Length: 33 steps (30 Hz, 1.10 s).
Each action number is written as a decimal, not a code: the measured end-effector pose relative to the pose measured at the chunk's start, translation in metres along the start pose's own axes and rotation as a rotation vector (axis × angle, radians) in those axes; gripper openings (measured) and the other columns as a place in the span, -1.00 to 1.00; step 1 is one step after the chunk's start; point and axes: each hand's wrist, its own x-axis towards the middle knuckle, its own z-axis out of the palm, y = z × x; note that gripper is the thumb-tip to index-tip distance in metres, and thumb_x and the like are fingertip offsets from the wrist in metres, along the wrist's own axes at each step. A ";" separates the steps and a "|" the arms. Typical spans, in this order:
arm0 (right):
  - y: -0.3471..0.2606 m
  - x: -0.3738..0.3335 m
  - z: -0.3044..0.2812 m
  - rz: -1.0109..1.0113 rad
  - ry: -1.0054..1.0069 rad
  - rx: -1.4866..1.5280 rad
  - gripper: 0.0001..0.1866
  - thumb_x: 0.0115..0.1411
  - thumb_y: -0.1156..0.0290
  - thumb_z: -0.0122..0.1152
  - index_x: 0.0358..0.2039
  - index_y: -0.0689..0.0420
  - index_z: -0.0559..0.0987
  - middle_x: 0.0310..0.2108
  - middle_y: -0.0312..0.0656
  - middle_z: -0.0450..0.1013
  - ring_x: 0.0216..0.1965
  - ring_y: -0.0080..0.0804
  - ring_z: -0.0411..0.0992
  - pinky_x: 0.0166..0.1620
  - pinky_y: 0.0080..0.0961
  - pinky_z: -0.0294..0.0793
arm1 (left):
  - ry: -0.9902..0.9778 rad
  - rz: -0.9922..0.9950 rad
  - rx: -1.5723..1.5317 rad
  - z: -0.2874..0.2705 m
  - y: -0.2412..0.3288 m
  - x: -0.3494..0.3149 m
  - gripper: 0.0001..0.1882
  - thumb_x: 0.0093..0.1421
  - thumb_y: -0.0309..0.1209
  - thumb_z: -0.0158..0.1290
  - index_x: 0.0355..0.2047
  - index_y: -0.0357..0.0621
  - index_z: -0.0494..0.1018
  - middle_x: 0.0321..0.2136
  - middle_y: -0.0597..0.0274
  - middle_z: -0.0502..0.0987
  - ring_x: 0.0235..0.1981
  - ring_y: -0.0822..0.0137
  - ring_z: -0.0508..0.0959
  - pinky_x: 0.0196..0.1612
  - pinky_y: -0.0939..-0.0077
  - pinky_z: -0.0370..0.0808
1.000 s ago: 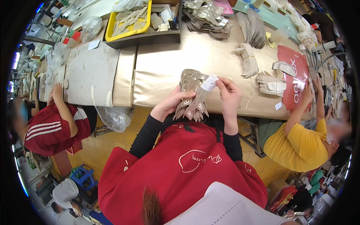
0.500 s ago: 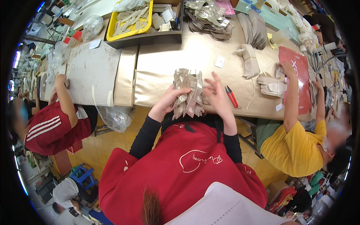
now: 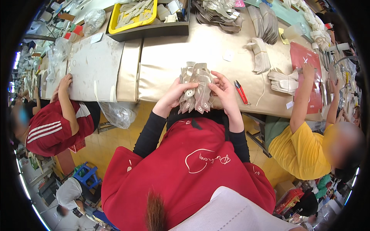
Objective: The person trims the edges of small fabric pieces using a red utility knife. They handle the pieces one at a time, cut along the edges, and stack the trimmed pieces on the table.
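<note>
Just over the near edge of the table, both my hands hold a fanned bundle of beige-grey strap pieces (image 3: 200, 86) with small pale marks at their lower ends. My left hand (image 3: 172, 95) grips the bundle's left side, the thumb lying across the front and the fingers hidden behind. At the right side, my right hand (image 3: 225, 94) pinches the pieces, its thumb on the front edge and its fingers partly behind. Red-and-black snips (image 3: 241, 92) lie on the table right of my right hand.
A black box (image 3: 154, 32) with a yellow tray (image 3: 154, 20) stands at the back. Stacked strap pieces (image 3: 219, 17) and tied bundles (image 3: 284, 80) lie back and right. Co-workers in red (image 3: 54, 129) and yellow (image 3: 300, 150) sit on either side.
My right hand, with fingers spread beside the bundle before, has closed onto its right side. The pieces are fanned a little differently and sit slightly higher in view.
</note>
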 end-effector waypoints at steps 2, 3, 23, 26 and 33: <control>-0.002 -0.002 0.001 0.007 0.012 0.009 -0.52 0.28 0.48 0.22 0.21 0.19 0.42 -0.20 -0.34 0.51 -0.23 -0.67 0.45 -0.20 -0.67 0.47 | 0.000 0.011 -0.005 0.002 0.002 -0.001 -0.47 0.20 -0.48 0.16 0.17 -0.29 0.32 -0.04 0.14 0.53 -0.05 0.38 0.56 -0.01 0.46 0.54; -0.003 -0.004 0.001 0.005 0.027 0.027 -0.55 0.29 0.48 0.22 0.19 0.19 0.45 -0.20 -0.34 0.52 -0.23 -0.68 0.45 -0.20 -0.66 0.47 | 0.008 0.005 -0.005 0.002 0.003 -0.002 -0.47 0.20 -0.48 0.16 0.17 -0.29 0.32 -0.04 0.14 0.53 -0.05 0.38 0.56 -0.01 0.46 0.54; -0.012 -0.022 0.005 -0.210 0.076 -0.040 -0.61 0.21 0.60 0.25 0.08 0.29 0.55 -0.32 -0.32 0.55 -0.29 -0.68 0.43 -0.15 -0.69 0.39 | 0.057 0.115 -0.046 -0.001 0.002 0.001 -0.50 0.17 -0.55 0.12 0.15 -0.29 0.37 -0.04 0.16 0.55 -0.02 0.37 0.54 0.02 0.44 0.51; -0.012 -0.024 0.005 -0.244 0.059 -0.092 -0.57 0.18 0.62 0.27 0.10 0.29 0.53 -0.34 -0.32 0.54 -0.29 -0.66 0.44 -0.15 -0.68 0.40 | 0.067 0.130 -0.054 -0.003 -0.001 0.004 -0.58 0.19 -0.56 0.14 0.08 -0.31 0.42 -0.10 0.15 0.58 -0.13 0.37 0.59 -0.07 0.45 0.55; -0.008 -0.028 0.012 -0.358 0.087 -0.193 -0.54 0.17 0.57 0.29 0.12 0.25 0.52 -0.40 -0.34 0.54 -0.35 -0.70 0.42 -0.19 -0.67 0.42 | 0.045 0.073 -0.077 -0.002 -0.006 0.007 -0.61 0.19 -0.58 0.14 0.05 -0.30 0.43 -0.11 0.17 0.58 -0.13 0.38 0.59 -0.07 0.46 0.57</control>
